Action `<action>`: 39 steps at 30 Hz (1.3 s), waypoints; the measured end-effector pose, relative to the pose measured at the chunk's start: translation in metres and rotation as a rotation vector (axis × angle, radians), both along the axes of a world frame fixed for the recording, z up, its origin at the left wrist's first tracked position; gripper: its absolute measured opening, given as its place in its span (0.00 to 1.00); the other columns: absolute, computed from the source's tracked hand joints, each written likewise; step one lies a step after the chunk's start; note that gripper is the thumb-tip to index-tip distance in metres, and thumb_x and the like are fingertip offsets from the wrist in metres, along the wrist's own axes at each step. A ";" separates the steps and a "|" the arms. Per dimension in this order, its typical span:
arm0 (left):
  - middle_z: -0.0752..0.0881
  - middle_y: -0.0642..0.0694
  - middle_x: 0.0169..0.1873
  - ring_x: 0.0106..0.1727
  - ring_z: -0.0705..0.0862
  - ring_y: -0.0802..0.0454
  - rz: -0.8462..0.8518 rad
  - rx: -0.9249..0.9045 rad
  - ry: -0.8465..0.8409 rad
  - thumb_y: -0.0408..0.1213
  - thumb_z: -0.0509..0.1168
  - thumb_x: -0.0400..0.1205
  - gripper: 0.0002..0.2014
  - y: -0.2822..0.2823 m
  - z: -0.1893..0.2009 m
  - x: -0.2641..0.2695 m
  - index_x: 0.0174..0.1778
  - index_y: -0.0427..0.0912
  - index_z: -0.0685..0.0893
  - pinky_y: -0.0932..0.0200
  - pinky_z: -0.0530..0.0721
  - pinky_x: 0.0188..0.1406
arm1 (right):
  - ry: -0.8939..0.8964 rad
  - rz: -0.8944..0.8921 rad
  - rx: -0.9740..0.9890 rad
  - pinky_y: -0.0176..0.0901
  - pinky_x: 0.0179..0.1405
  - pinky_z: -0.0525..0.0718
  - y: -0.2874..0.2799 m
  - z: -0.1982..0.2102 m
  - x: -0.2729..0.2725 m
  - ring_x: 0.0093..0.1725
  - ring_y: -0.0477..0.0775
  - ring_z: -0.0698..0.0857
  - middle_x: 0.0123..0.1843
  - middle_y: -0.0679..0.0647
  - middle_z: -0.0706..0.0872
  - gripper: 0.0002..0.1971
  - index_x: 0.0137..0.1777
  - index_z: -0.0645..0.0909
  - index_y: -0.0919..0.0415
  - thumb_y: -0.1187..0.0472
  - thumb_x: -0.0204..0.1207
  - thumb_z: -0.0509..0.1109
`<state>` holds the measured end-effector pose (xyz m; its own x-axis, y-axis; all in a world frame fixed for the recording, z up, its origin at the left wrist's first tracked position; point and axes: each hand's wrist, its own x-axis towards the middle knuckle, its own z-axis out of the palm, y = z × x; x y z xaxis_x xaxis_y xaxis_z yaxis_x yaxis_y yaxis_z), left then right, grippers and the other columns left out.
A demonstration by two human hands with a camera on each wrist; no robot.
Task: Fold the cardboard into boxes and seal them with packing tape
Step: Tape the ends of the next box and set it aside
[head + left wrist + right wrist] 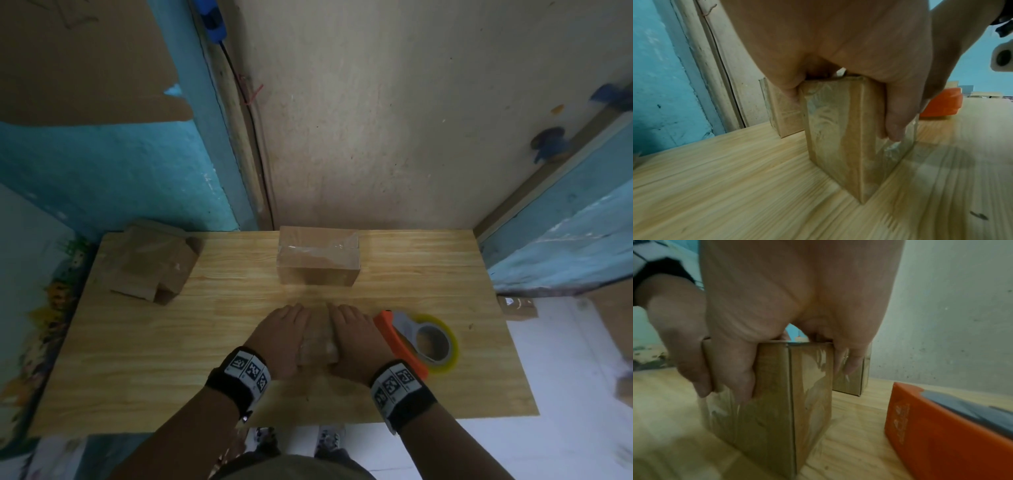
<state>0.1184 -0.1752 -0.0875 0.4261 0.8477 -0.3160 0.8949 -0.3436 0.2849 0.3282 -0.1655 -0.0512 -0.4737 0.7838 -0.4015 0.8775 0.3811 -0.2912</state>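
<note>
- Flattened cardboard (150, 263) is lying at the far left of the table (137, 359).
- A taped box (849, 138) is being gripped near the table's front centre by the left hand (277, 339) and right hand (356, 342).
- A tape dispenser (421, 339) is lying just right of the hands.

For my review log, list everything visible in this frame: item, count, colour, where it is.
taped box: one, brown under clear tape, upright on the table's near middle, between both hands
sealed box: one, brown with clear tape, far middle of the table by the wall
unfolded cardboard: a loose pile, count unclear, brown, far left corner of the table
tape dispenser: one, orange and grey with a yellowish roll, on the table right of the hands
table: one, light wood
wall cardboard: one sheet, brown, upper left on the blue wall
wristbands: two, black with printed markers, one per wrist
left hand: grips the taped box's left side
right hand: grips its right side
</note>
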 end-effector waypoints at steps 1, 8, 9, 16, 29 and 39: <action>0.66 0.46 0.81 0.79 0.70 0.45 0.014 0.000 -0.016 0.59 0.75 0.67 0.55 -0.001 -0.002 -0.002 0.86 0.42 0.59 0.50 0.68 0.83 | 0.012 -0.010 -0.006 0.54 0.87 0.68 0.003 -0.003 0.001 0.86 0.58 0.68 0.86 0.54 0.68 0.56 0.93 0.53 0.57 0.46 0.71 0.83; 0.79 0.49 0.66 0.66 0.80 0.48 -0.051 0.114 0.089 0.62 0.71 0.65 0.46 0.001 0.013 0.002 0.78 0.43 0.72 0.47 0.59 0.86 | 0.096 -0.038 -0.008 0.49 0.72 0.80 0.005 -0.010 0.004 0.71 0.53 0.77 0.71 0.48 0.76 0.44 0.79 0.70 0.51 0.44 0.64 0.85; 0.78 0.50 0.67 0.67 0.79 0.49 -0.056 0.100 0.082 0.62 0.72 0.65 0.46 0.003 0.014 0.002 0.78 0.44 0.71 0.47 0.59 0.85 | 0.109 -0.039 -0.012 0.49 0.72 0.80 0.005 -0.009 0.005 0.71 0.53 0.77 0.72 0.48 0.76 0.44 0.79 0.70 0.51 0.43 0.65 0.85; 0.80 0.55 0.66 0.69 0.78 0.63 0.718 -0.394 -0.803 0.55 0.73 0.82 0.10 0.014 0.049 -0.028 0.57 0.62 0.87 0.43 0.77 0.73 | 0.285 -0.131 0.025 0.46 0.78 0.77 -0.015 0.003 0.013 0.72 0.48 0.74 0.74 0.47 0.75 0.41 0.78 0.72 0.53 0.43 0.67 0.84; 0.91 0.43 0.61 0.59 0.90 0.46 1.052 -0.694 -1.238 0.37 0.75 0.80 0.19 0.024 0.075 -0.008 0.67 0.41 0.84 0.49 0.90 0.54 | 0.541 -0.494 -0.022 0.44 0.86 0.35 -0.021 0.042 -0.008 0.90 0.55 0.24 0.87 0.55 0.12 0.86 0.87 0.17 0.60 0.29 0.59 0.87; 0.76 0.61 0.76 0.76 0.77 0.53 0.740 -0.621 -1.196 0.46 0.81 0.70 0.42 0.014 0.071 -0.020 0.80 0.67 0.72 0.54 0.79 0.69 | 0.755 -0.588 -0.163 0.13 0.78 0.50 -0.041 0.055 -0.010 0.84 0.23 0.51 0.90 0.49 0.49 0.83 0.85 0.14 0.62 0.54 0.67 0.92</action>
